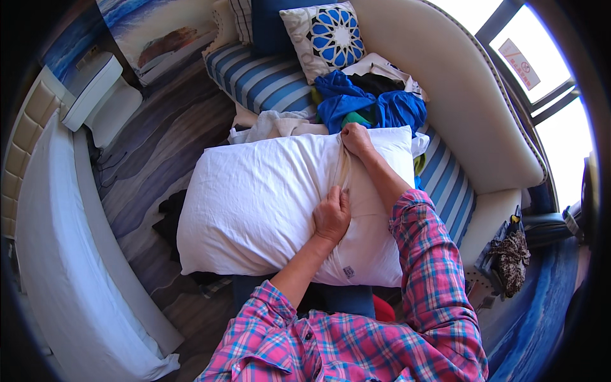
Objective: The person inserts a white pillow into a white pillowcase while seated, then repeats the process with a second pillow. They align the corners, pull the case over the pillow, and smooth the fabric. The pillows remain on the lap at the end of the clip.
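A white pillow in a white pillowcase lies crosswise before me, over my legs and up against the sofa. Its cloth is wrinkled, and a small tag shows near the lower edge. An opening in the case runs across the pillow towards its right end, with a cream layer showing inside. My left hand pinches the cloth along this opening at mid-pillow. At the far edge, my right hand is closed on the cloth at the opening's other end.
Behind the pillow, a blue-and-white striped sofa holds heaped blue clothes and a patterned cushion. A bed with a white sheet stands left, near a white bedside table. Dark cloth lies on the floor. Garments hang at right.
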{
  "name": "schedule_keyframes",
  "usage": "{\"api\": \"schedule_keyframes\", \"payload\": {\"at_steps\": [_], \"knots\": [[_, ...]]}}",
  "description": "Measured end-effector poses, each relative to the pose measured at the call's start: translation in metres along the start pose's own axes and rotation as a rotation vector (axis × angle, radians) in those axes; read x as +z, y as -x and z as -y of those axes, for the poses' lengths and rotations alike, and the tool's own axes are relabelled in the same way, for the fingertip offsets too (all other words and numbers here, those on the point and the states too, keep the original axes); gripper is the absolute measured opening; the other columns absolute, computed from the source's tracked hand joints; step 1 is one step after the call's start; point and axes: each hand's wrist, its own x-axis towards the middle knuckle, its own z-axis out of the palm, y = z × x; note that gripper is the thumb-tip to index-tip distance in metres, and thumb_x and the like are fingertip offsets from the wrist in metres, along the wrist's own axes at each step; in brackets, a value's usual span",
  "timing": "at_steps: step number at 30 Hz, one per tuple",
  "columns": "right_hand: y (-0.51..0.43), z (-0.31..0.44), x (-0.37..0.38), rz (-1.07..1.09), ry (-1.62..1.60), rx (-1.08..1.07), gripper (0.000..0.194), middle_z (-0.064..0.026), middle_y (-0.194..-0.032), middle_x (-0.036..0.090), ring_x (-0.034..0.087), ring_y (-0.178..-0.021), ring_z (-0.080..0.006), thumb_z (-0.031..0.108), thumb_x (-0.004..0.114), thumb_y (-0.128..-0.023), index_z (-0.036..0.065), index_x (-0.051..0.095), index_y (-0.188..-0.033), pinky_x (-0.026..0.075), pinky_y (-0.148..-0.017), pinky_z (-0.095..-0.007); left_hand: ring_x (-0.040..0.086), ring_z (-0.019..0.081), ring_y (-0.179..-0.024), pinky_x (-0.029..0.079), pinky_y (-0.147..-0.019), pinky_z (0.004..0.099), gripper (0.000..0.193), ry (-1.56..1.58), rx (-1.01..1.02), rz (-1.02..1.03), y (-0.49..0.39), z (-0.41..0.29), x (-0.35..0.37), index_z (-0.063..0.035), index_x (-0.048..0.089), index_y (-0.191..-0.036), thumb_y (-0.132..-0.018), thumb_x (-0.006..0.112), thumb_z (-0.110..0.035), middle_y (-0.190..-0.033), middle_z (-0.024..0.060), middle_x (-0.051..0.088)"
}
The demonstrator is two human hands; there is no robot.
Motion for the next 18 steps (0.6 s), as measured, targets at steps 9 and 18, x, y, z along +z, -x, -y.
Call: {"api": "schedule_keyframes", "payload": {"at_steps": [9,18], "knots": [[0.022,0.004,-0.029,0.123,-0.154,-0.159,0.018,-0.0223,-0.086,0.073,0.071,-0.08,-0.0397,0.016,0.062,-0.088,0.004,0.075,-0.094,0.057,-0.077,-0.0455,0.057,0.0289,-0.06,0.047,-0.062,0.0408,0.024,0.251,-0.261,0.125,-0.02,0.012,-0.017,0.0011,0.061,-0.084,-0.098,0.06,-0.018,-0.068,0.0173,0.061],[0.136,0.031,-0.086,0.102,0.061,-0.394,0.037,-0.0205,-0.133,0.06,0.057,-0.12,-0.04,0.016,0.066,-0.091,0.003,0.063,-0.126,0.044,-0.103,-0.0424,0.04,0.0039,-0.067,0.039,-0.057,0.0255,0.026,0.732,-0.405,0.027,-0.032,0.016,-0.007,-0.0016,0.062,-0.086,-0.105,0.057,-0.018,-0.072,-0.0055,0.053]]}}
